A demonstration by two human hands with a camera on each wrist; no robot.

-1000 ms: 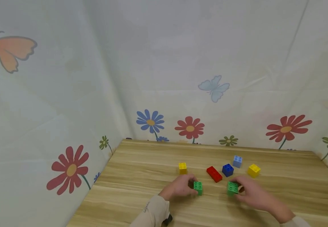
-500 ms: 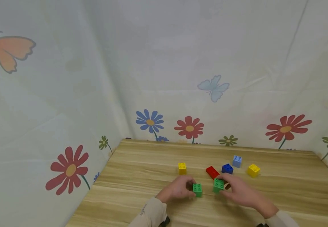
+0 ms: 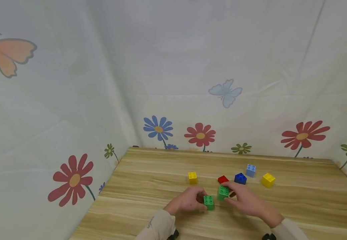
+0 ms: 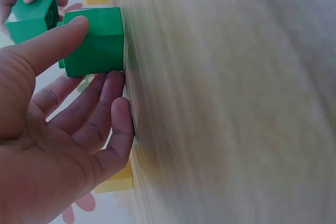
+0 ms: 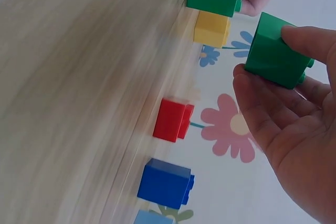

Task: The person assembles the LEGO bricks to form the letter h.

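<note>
My left hand (image 3: 188,199) holds a green toy brick (image 3: 208,202) between thumb and fingers. In the left wrist view this brick (image 4: 97,45) stands on the wooden table with its studs facing up. The right hand (image 3: 245,199) pinches a second green brick (image 3: 223,193) just to the right of the first. Seen from the right wrist, that second brick (image 5: 278,51) is lifted clear of the table and slightly tilted, thumb on one side and fingers on the other. A small gap separates the two green bricks. Behind the right hand lies a red brick (image 3: 223,179), partly hidden.
On the wooden table (image 3: 149,166), a dark blue brick (image 3: 240,178), a light blue brick (image 3: 250,170) and a yellow brick (image 3: 268,180) stand behind the right hand. Another yellow brick (image 3: 193,178) stands behind the left hand. A flowered cloth (image 3: 173,83) hangs along the back edge.
My right hand has carried its green brick leftward, close to the left one, and now covers part of the red brick. The left hand has barely shifted.
</note>
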